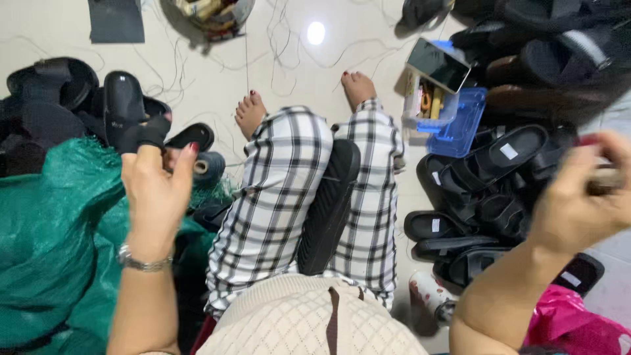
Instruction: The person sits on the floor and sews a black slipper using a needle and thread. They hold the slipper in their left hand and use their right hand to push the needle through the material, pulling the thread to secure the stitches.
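My left hand (154,187) is raised at the left, pinching a black strap piece (146,133) between thumb and fingers; a metal watch sits on its wrist. My right hand (585,197) is lifted at the right edge, blurred, closed around a small tan object (606,179) that I cannot identify. A black sandal sole (328,204) stands on edge between my knees, clamped by my checked trousers. A spool of dark thread (209,165) lies on the floor beside my left hand.
A pile of black sandals (480,190) fills the right side. A green woven sack (52,236) and more black sandals (121,105) lie at the left. A blue tray (460,125) with a clear box and phone (437,64) stands ahead right. Loose threads cross the tiled floor.
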